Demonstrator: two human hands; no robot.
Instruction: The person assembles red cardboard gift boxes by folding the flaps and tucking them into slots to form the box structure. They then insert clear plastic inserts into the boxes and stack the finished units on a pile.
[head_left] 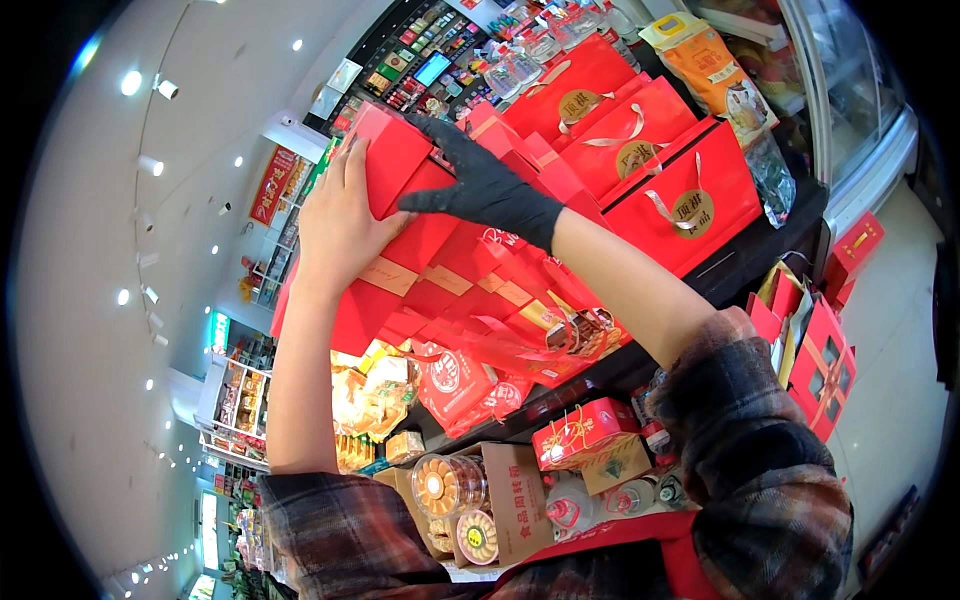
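Two hands are set on opposite sides of one red box (388, 150), left of the frame's upper centre, with the fingers of the bare left hand (345, 215) and black-gloved right hand (485, 185) spread wide and holding it, presumably so it is kept steady. Its visible end is pointed toward the frame's top; its long axis cannot be told, being partly covered. Red gift bags (660, 205) are stood at upper right, handles probably left reachable.

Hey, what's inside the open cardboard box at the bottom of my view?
The cardboard box holds at least two round, clear tubs of what looks like pastry. Anything beneath them is covered, so I can't tell.
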